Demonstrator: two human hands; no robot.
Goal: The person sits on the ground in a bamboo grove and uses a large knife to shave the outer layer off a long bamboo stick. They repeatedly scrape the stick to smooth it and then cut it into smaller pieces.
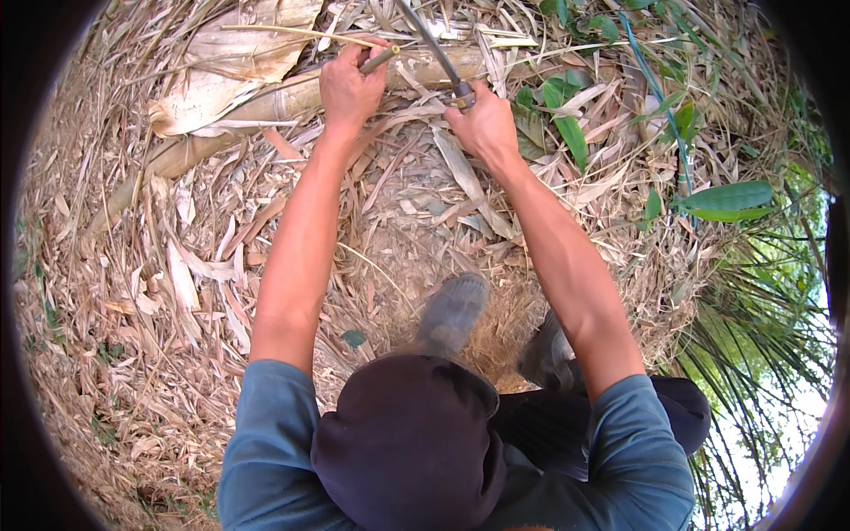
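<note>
My left hand point(348, 88) is closed around a thin stub of branch point(381, 60) that sticks out of a pale, dry bamboo stem point(266, 106) lying across the ground. My right hand point(485, 124) grips the handle of a long knife; its dark blade point(431, 42) slants up and to the left over the stem, close to the stub. Both arms reach forward over the dry leaf litter. A thin yellowish twig point(292, 32) lies just beyond my left hand.
Dry bamboo leaves and sheaths point(177, 283) cover the ground. Green leaves point(567, 124) and a thin blue line point(657, 88) lie at the right, palm fronds point(753, 327) at the lower right. My two shoes point(452, 310) stand below my hands.
</note>
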